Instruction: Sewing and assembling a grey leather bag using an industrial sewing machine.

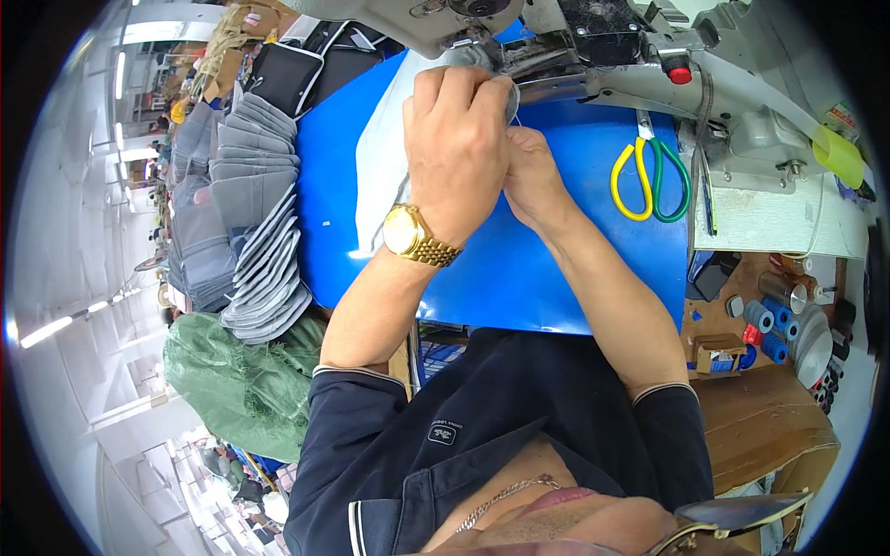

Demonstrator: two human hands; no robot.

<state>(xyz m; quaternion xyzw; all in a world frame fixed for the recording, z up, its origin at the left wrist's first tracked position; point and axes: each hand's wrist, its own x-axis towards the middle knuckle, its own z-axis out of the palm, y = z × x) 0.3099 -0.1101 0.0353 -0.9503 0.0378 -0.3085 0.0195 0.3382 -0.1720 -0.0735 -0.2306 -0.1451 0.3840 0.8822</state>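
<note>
A pale grey fabric piece (382, 153) lies under the head of a sewing machine (422, 23), its long edge hanging toward me. My left hand (457, 148), with a gold watch (402, 232) on the wrist, is curled closed over the fabric close to the machine's metal parts. Just to its right, my right hand (533, 176) is closed in a pinch, its fingertips partly hidden behind the left hand. What the right fingers hold cannot be made out. Scissors (649, 176) with one yellow and one green handle lie to the right of both hands.
A blue sheet (556, 269) covers the work surface. Stacked grey fabric pieces (255, 185) stand at the left, above a green sack (236, 380). Black padded pieces (287, 74) lie at the far left. Blue thread spools (774, 320) and a cardboard box (769, 417) are at the right.
</note>
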